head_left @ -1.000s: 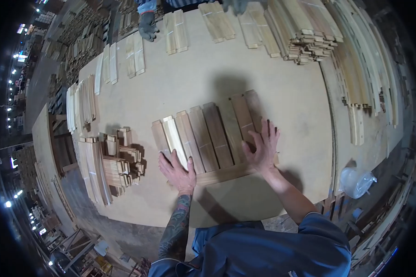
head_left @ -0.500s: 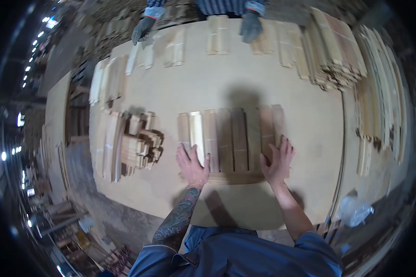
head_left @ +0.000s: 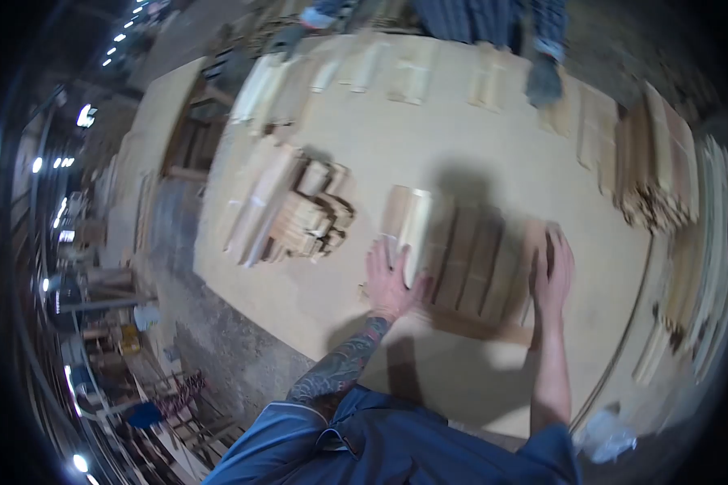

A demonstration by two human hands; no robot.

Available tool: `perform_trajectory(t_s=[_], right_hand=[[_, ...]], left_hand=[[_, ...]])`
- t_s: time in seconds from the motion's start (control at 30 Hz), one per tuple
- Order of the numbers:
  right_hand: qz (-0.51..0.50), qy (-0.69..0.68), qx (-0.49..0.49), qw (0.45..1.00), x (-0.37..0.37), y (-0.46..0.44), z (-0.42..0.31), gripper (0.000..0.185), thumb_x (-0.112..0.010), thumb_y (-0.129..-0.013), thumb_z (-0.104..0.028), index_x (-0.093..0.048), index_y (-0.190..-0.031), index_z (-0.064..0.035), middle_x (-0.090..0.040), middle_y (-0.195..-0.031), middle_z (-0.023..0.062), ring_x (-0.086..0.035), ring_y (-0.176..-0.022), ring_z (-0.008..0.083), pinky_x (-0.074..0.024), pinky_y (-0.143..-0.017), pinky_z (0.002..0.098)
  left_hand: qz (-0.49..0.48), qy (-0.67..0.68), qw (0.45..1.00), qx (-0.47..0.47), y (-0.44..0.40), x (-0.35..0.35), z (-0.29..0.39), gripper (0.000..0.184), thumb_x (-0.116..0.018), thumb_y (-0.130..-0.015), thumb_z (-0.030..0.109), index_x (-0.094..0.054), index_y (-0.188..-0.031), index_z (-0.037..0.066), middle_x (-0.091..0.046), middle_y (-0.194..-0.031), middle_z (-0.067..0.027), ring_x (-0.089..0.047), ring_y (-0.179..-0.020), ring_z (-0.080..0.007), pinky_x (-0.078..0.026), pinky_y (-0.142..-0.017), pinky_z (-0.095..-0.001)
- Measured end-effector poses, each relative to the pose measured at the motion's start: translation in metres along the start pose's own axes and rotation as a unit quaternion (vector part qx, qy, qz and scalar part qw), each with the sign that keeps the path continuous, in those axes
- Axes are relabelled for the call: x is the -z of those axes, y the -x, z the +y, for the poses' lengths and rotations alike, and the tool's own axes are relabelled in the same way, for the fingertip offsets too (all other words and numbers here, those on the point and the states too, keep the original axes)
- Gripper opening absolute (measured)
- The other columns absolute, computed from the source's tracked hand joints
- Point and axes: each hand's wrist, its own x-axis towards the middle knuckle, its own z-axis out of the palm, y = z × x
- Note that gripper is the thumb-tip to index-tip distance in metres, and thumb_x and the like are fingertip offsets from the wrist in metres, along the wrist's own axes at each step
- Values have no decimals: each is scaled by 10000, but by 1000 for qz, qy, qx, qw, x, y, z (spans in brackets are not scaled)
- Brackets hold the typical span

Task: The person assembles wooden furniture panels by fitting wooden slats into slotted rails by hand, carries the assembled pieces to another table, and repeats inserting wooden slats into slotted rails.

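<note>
Several wooden slats (head_left: 463, 259) lie side by side on the pale board table (head_left: 396, 145), their near ends against a crosswise strip (head_left: 473, 323). My left hand (head_left: 391, 283) rests with fingers spread on the leftmost slats, one of them very light. At the right end of the row is my right hand (head_left: 552, 271), its fingers bent down over the last slats; whether it grips one is blurred. Shadow covers the middle slats.
A jumbled pile of short wood pieces (head_left: 311, 214) lies left of the row. Slat bundles (head_left: 412, 71) line the far edge, with a thick stack (head_left: 659, 162) at right. Across the table, a co-worker's gloved hands (head_left: 544, 81) are near the bundles. A plastic bag (head_left: 607, 436) sits lower right.
The view has turned, so the table appears rotated. My right hand has shifted from spread at the slats' lower right to bent over their right end. The co-worker's hands have moved along the far edge.
</note>
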Motion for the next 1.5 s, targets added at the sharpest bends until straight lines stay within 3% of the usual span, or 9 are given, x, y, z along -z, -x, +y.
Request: perform_trajectory(t_s=[0.13, 0.4, 0.6, 0.83, 0.9, 1.2, 1.33, 1.4, 1.5], right_hand=[[-76, 66, 71, 992, -4, -44, 58, 335, -569, -958, -204, -642, -1260, -80, -654, -1211, 148, -590, -1113, 353, -450, -980, 429], [-238, 58, -19, 969, 11, -38, 59, 303, -569, -938, -266, -718, -1178, -157, -660, -1044, 110, -587, -1041, 313, -439, -946, 413], [-253, 42, -61, 965, 19, -27, 35, 328, -658, -881, -361, -725, -1136, -166, -668, -1064, 105, -578, -1071, 290, -417, -958, 427], [-293, 30, -87, 952, 12, -44, 36, 503, -798, -732, -430, -720, -1082, -77, -717, -971, 125, -669, -949, 308, -482, -911, 404], [-383, 34, -95, 918, 8, -56, 40, 433, -813, -703, -486, -772, -962, -141, -741, -905, 66, -667, -954, 237, -383, -919, 385], [-316, 5, -181, 931, 9, -42, 52, 405, -821, -692, -474, -781, -918, -141, -755, -941, 57, -683, -958, 224, -408, -919, 376], [-240, 80, -27, 967, -7, -43, 43, 402, -820, -745, -367, -753, -974, -44, -742, -883, 109, -698, -840, 210, -537, -796, 332], [-347, -28, -141, 927, 6, -50, 62, 397, -800, -730, -460, -774, -957, -136, -749, -967, 95, -696, -968, 257, -438, -957, 420], [-326, -65, -171, 928, -3, -40, 70, 398, -796, -742, -453, -769, -977, -132, -747, -999, 108, -698, -971, 270, -476, -923, 439]], left_hand=[[19, -9, 999, -42, 3, -13, -2, 696, -654, -875, 478, -471, -1428, 96, -259, -1559, -322, -260, -1430, -511, -199, -1159, -628], [-28, -82, 994, -63, -8, 14, 8, 595, -613, -931, 394, -487, -1428, 93, -301, -1535, -306, -276, -1415, -491, -218, -1158, -581], [-190, 15, 968, -165, 57, -16, 92, 857, -666, -784, 646, -472, -1470, 169, -215, -1580, -319, -173, -1458, -528, -146, -1163, -637], [-198, -7, 960, -196, 66, -20, 88, 889, -641, -731, 768, -481, -1477, 310, -250, -1576, -304, -204, -1454, -525, -184, -1129, -676], [-225, 10, 948, -226, 64, -13, 85, 910, -643, -711, 789, -479, -1476, 324, -248, -1579, -299, -215, -1454, -518, -198, -1124, -678], [-260, 14, 917, -302, 64, -12, 80, 869, -733, -667, 736, -522, -1432, 381, -323, -1546, -244, -287, -1417, -516, -287, -1057, -719], [-288, 1, 905, -311, 64, -6, 81, 847, -673, -735, 733, -445, -1480, 403, -283, -1590, -193, -259, -1456, -465, -260, -1104, -696], [-285, -9, 906, -314, 63, -8, 80, 849, -674, -735, 726, -447, -1481, 388, -289, -1586, -190, -272, -1450, -461, -266, -1103, -695], [-279, -13, 906, -317, 60, -10, 80, 842, -666, -743, 725, -456, -1477, 371, -294, -1585, -186, -272, -1450, -461, -264, -1107, -690]])
